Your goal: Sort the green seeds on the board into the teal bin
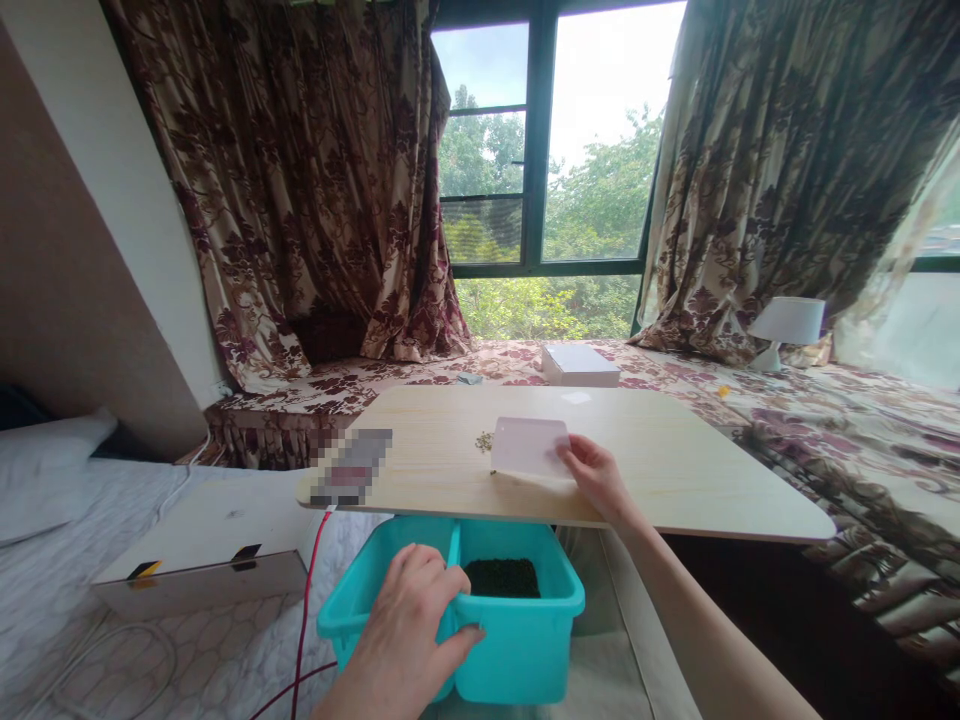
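A thin, pale plastic sheet [529,446] with rounded corners is pinched along its right edge by my right hand [596,472]. It is tilted above the near part of the light wooden tabletop [697,465]. Just left of it lies a small heap of greenish-brown bits [484,441], with a dark crumb by its lower corner. Below the tabletop's front edge is a turquoise tub [517,645] with two compartments. My left hand [416,625] grips its near rim around the divider. Dark, granular material [501,578] lies in the right compartment; my hand partly hides the left one.
A blurred-out flat device [352,467] with a red cable [304,610] lies at the tabletop's left. A white box [217,540] rests on the bed. Beyond the tabletop are another white box [581,364], a lamp [787,322] and patterned curtains [300,180] beside the window.
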A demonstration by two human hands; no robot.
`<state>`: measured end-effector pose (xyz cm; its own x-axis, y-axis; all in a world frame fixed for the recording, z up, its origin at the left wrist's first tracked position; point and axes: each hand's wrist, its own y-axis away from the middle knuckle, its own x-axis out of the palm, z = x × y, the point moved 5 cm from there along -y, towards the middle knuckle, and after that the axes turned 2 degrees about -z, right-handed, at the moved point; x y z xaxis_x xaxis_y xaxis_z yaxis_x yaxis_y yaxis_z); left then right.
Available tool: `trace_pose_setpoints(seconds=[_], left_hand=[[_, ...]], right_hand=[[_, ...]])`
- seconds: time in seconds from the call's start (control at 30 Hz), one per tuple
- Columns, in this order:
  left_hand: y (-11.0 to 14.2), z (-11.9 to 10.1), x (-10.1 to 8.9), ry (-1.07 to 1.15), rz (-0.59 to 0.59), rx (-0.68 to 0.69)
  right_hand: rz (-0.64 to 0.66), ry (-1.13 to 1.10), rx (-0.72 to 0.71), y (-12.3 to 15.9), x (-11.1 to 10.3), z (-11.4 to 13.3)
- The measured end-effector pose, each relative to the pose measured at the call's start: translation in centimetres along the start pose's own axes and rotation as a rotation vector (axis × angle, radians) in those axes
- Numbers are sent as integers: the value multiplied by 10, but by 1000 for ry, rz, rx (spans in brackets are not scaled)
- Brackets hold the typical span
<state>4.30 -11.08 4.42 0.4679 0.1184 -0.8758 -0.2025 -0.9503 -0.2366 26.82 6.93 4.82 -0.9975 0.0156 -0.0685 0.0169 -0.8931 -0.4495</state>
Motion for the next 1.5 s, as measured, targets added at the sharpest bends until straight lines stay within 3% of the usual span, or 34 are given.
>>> trace_pose_setpoints(seconds=[0.4,0.57,0.8,1.0,1.07,1.2,1.33,1.5], left_hand=[[0,2,0,6,3,-19],[0,3,1,7,-6,-19],[0,2,0,13,17,-15],[0,4,1,24,9,-17],[-1,3,1,19,7,-2],[-2,-9,2,-20,-20,56],[-7,-30,9,-17,-10,173],[-14,-44,27,-18,29,277]], right_hand=[[62,-69,72,1,4,0],[136,-105,188,7,4,-1],[-23,-97,172,8,-6,3],[71,-52,208,14,-2,2],[-17,-92,214,13,-12,-5],[-326,-137,183,7,-48,-21],[-315,-43,144,-2,-64,-26],[-270,46,102,-10,-56,-16]])
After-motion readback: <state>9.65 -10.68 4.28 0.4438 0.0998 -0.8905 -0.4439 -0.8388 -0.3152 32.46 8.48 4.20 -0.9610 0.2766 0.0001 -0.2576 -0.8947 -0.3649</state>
